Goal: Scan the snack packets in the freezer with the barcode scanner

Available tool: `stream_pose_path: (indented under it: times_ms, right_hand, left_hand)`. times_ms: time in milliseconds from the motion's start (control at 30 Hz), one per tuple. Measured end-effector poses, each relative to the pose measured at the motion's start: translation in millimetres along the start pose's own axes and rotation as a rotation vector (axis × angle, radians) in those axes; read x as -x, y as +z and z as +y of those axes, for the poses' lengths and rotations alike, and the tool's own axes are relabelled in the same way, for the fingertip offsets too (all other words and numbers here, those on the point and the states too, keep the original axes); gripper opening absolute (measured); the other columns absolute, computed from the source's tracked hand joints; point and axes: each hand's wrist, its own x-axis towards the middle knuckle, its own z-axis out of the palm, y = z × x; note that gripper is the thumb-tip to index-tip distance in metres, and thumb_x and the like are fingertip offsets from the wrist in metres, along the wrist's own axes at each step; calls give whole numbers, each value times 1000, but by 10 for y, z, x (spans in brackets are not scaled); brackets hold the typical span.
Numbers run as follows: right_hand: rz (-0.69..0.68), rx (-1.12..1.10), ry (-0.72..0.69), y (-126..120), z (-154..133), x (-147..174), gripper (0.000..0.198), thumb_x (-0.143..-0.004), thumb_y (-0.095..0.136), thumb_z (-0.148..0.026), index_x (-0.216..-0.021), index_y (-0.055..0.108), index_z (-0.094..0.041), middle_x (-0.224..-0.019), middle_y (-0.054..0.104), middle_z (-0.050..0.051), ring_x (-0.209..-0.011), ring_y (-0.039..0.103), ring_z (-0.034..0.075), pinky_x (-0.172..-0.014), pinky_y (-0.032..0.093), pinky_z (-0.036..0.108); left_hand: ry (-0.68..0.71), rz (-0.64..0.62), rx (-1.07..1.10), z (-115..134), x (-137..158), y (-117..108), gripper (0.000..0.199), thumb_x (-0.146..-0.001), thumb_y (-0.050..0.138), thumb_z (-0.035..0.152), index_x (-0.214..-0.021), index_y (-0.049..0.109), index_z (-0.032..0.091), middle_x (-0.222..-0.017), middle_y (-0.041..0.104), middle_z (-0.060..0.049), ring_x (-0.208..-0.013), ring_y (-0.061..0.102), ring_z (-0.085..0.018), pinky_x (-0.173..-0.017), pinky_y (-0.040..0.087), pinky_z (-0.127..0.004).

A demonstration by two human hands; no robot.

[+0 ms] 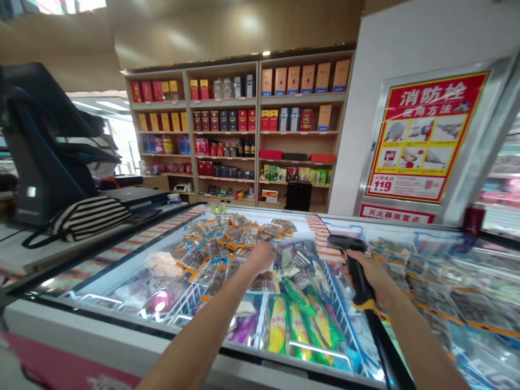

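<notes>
My right hand (369,273) is wrapped around the handle of a black barcode scanner (359,279), its head pointing left above the chest freezer. Over the pile of small clear snack packets (215,244) with orange and blue edges, my left hand (264,257) is closed, fingers curled at the pile's right side. Whatever it pinches is hidden by the hand and some blur. The packets lie heaped on the glass top of the freezer (179,346). Through the glass show bagged corn cobs (298,325) in a wire basket, just below and right of my left hand.
At left stand a black checkout terminal (49,146) and a striped pouch (93,218) on a counter. Shelves of boxed bottles (239,120) line the back wall. A red fire-hydrant poster (426,138) hangs at right. More packets (467,303) lie along the freezer's right side.
</notes>
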Motion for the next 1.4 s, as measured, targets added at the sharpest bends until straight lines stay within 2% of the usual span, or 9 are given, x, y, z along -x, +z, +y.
stream_pose_path:
  times_ms: [167, 333, 433, 567, 700, 800, 1000, 1200, 1400]
  right_hand:
    - [7, 11, 1, 109, 55, 40, 20, -71, 52, -35, -64, 52, -16, -41, 52, -1, -32, 46, 10, -30, 38, 22]
    - [44, 25, 20, 68, 103, 82, 23, -70, 52, -36, -63, 52, -15, -43, 53, -1, -32, 45, 9, -29, 38, 21]
    - [29, 17, 12, 56, 127, 101, 24, -69, 53, -37, -62, 52, -15, -43, 52, -1, -33, 45, 9, -30, 38, 21]
    - [-14, -32, 28, 142, 128, 163, 21, -70, 53, -36, -65, 52, -15, -43, 52, -2, -32, 46, 8, -30, 38, 20]
    - [-105, -45, 71, 298, 168, 197, 22, -72, 50, -37, -67, 52, -15, -42, 52, -3, -31, 46, 9, -29, 38, 20]
    - [-166, -39, 86, 379, 243, 167, 28, -71, 51, -40, -59, 52, -15, -43, 53, -2, -31, 46, 8, -30, 38, 20]
    - [-281, 52, 117, 433, 328, 193, 40, -73, 45, -45, -50, 52, -13, -35, 49, 1, -28, 43, 8, -30, 36, 19]
    - [-266, -24, 141, 450, 279, 354, 26, -71, 48, -39, -62, 51, -16, -39, 51, -3, -29, 43, 8, -29, 36, 19]
    - [-257, -40, 139, 394, 262, 357, 26, -72, 48, -39, -61, 50, -16, -40, 51, -2, -30, 45, 8, -29, 37, 19]
  left_hand:
    - [-34, -220, -89, -67, 251, -121, 30, -56, 62, 26, -84, 62, 15, -89, 63, -12, -82, 58, -26, -68, 43, -31]
    - [-87, -276, -44, -93, 245, -78, 20, -49, 66, 23, -67, 62, 15, -78, 64, -9, -74, 59, -24, -62, 42, -29]
    - [-106, -124, 172, -118, 125, -16, 15, -47, 66, 20, -61, 60, 16, -67, 62, -4, -67, 57, -20, -57, 39, -24]
    - [-229, 180, 670, -132, -98, 167, 8, -56, 59, 22, -61, 59, 16, -56, 56, 1, -55, 52, -13, -50, 35, -21]
    - [-252, 393, 1292, -127, -337, 465, 16, -62, 54, 27, -68, 61, 14, -57, 59, 0, -55, 53, -12, -52, 38, -21]
    - [-222, 504, 1517, -147, -480, 649, 24, -56, 59, 29, -73, 63, 13, -62, 62, -1, -61, 56, -14, -57, 41, -23]
    - [-273, 537, 1531, -212, -598, 747, 28, -52, 64, 34, -70, 63, 12, -62, 63, -3, -57, 56, -14, -56, 42, -24]
    - [-293, 553, 1499, -184, -589, 717, 30, -53, 62, 32, -76, 63, 12, -68, 65, -3, -64, 58, -15, -62, 43, -24]
    - [-297, 531, 1377, -111, -510, 641, 27, -62, 56, 31, -81, 62, 12, -73, 66, -4, -69, 59, -15, -63, 44, -23]
